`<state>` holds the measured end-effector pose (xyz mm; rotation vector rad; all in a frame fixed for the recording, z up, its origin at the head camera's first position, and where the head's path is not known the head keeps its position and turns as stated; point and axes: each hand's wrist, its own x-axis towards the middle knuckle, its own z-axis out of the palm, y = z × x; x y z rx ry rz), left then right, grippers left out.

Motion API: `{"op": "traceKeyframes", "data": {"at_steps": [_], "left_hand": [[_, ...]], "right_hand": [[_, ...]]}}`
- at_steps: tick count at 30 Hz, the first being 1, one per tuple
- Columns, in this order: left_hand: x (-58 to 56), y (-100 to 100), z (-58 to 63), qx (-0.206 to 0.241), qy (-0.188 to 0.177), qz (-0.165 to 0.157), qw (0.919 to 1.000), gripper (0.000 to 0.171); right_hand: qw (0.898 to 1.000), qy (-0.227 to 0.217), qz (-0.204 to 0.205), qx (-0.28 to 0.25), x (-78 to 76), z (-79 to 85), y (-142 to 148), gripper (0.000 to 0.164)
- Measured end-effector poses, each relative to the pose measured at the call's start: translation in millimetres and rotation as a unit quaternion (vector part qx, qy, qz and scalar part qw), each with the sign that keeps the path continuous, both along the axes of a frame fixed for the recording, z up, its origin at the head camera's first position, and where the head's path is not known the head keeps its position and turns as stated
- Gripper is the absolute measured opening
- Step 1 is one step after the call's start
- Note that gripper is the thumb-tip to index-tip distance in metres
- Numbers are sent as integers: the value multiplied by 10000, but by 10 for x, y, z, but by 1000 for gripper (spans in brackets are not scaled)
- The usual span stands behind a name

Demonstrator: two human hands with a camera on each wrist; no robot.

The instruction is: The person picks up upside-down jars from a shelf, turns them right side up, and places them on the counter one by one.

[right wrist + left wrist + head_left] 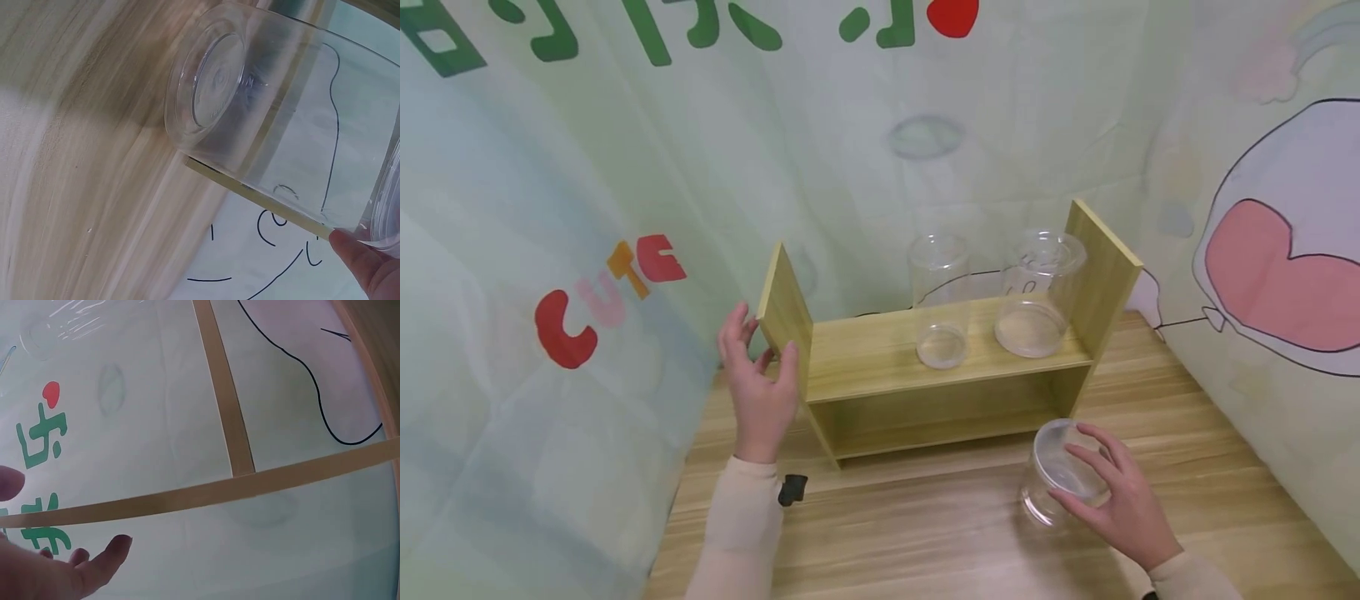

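Closest of all is my right hand [1127,504], with my thumb and fingers bent round the top of a clear jar [1036,493], holding it. The jar is just past my fingertips, in front of the wooden shelf [1108,279]. I cannot tell if its bottom touches the table [917,533]. My left hand [760,396] is loose and holds nothing, right by the shelf's end; I can't tell if it touches. Beyond my right hand, a thin jar [942,312] and a fat jar [1037,312] stand on the upper board [857,354]. I think this is the picking-up step. The next move seems to need a snug grip and a slow lift, without bumping the fat jar.
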<state>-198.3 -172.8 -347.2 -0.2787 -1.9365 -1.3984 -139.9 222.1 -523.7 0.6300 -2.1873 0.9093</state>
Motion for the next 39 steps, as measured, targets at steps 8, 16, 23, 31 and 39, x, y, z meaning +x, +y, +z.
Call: {"op": "traceKeyframes", "data": {"at_steps": [8,16,23,31,39], "left_hand": [[-43,-5,-23,-197,-50,16,9998,57],[-42,-13,-44,-389,-65,144,9991,55],[-25,20,-53,-569,-264,298,9976,56],[-21,17,-33,-769,-248,292,9963,56],[-48,-6,-46,-956,-391,313,9942,57]], "right_hand": [[9999,-35,-150,56,-25,-68,40,55],[9992,-162,-366,86,-26,-181,82,55],[9989,-210,-391,119,-32,-200,150,54],[9971,-516,-541,106,-33,-197,215,55],[9929,-988,-654,114,-31,-232,200,58]]}}
